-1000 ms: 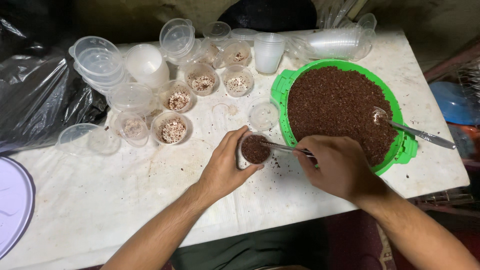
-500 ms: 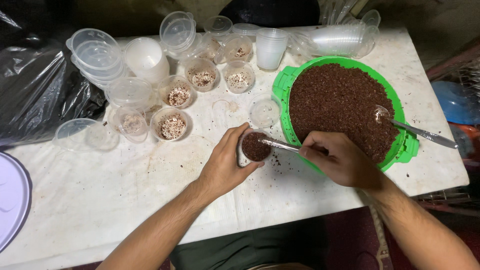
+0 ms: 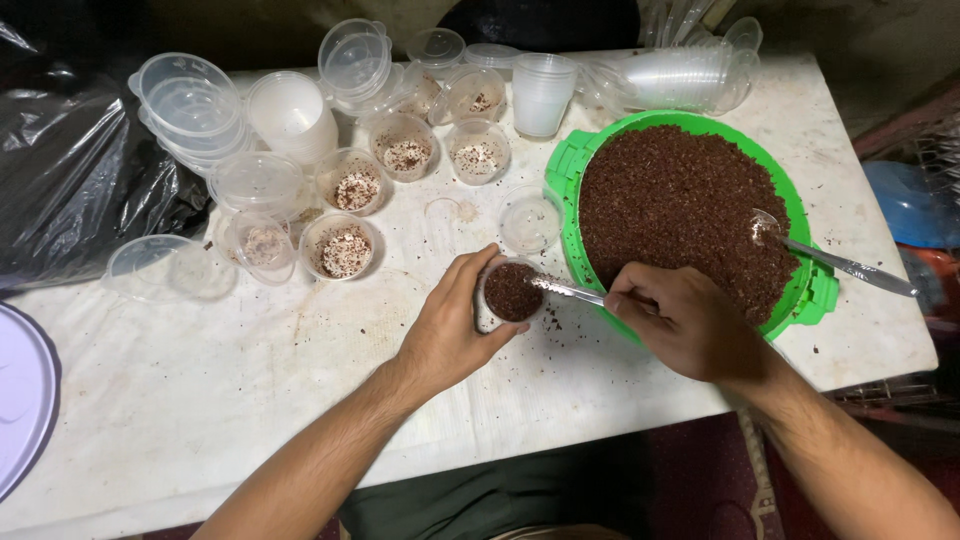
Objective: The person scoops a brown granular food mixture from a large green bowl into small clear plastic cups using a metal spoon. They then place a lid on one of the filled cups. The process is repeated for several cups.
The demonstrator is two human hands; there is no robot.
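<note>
My left hand (image 3: 452, 327) grips a small clear plastic cup (image 3: 512, 292) filled with dark brown granular material, held just above the white table (image 3: 200, 380). My right hand (image 3: 685, 320) holds a metal spoon (image 3: 565, 290) whose bowl rests over the cup's rim. Right behind them stands a round green basin (image 3: 565, 170) heaped with the same brown material. A second metal spoon (image 3: 835, 260) lies in the basin at its right edge, its handle sticking out.
Several small cups (image 3: 343, 247) with pale and brown bits stand at the back left. Stacks of clear lids (image 3: 190, 100) and empty cups (image 3: 543, 92) line the far edge. One loose lid (image 3: 530, 220) lies beside the basin. Black plastic sheet (image 3: 70, 180) at left.
My right hand has shifted slightly right and back, drawing the spoon across the cup's top. The left hand keeps the cup in the same spot.
</note>
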